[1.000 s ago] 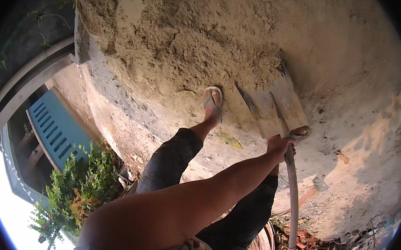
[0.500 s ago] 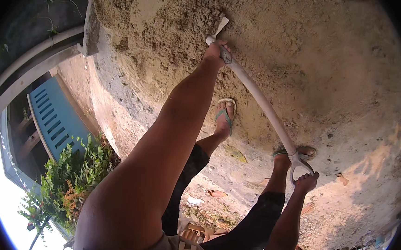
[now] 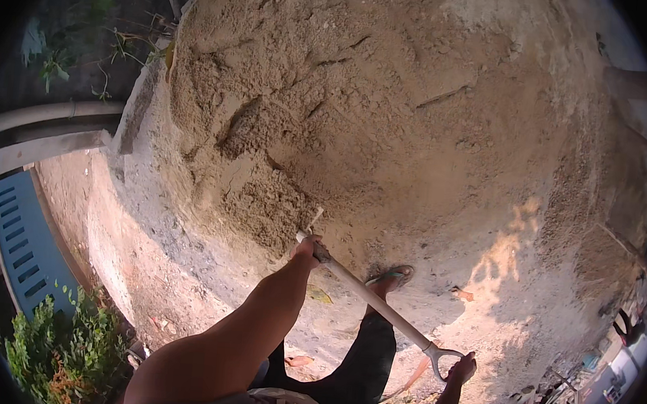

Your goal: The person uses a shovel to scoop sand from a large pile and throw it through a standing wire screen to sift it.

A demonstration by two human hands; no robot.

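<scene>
Here the left hand [image 3: 308, 247] is clamped on the shovel shaft [image 3: 376, 305] beside the sand heap [image 3: 359, 114]; the right hand [image 3: 463, 368], fingers closed, holds its end grip [image 3: 444, 357]

Both hands grip a shovel [image 3: 376, 305], left [image 3: 307, 247] low on its shaft, right [image 3: 463, 368] at the handle, blade in sand pile [image 3: 360, 107]
</scene>
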